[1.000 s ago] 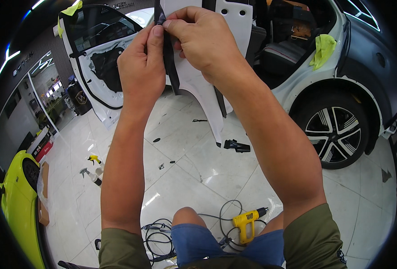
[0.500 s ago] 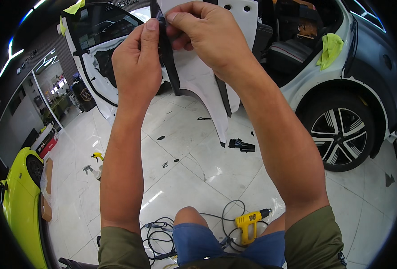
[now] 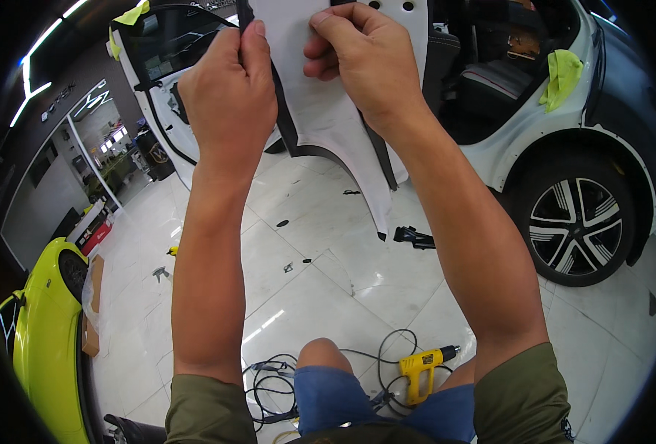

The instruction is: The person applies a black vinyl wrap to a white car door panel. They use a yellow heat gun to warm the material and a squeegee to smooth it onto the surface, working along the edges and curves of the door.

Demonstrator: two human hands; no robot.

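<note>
A white car fender [image 3: 305, 107] stands upright in front of me, with a dark film-like strip [image 3: 286, 122] along its left edge and its lower end narrowing to a point. My left hand [image 3: 231, 89] is closed at the upper left edge, thumb and fingers pinching the dark strip. Over the fender's white face, my right hand [image 3: 372, 66] is closed in a pinch with curled fingers; whatever is between the fingertips, if anything, is too small to make out. The fender's top runs out of view.
A yellow heat gun [image 3: 418, 370] lies by my right thigh, beside coiled black cable [image 3: 268, 392]. Dark scraps [image 3: 414, 237] dot the tiled floor. A car with open doorways and a rear wheel [image 3: 576, 222] stands right, a lime-green car [image 3: 46, 325] left, near a spray bottle [image 3: 161, 274].
My right hand has moved right, away from the dark edge and my left hand, over the white face. My left hand stays at the edge. The whole view has shifted slightly.
</note>
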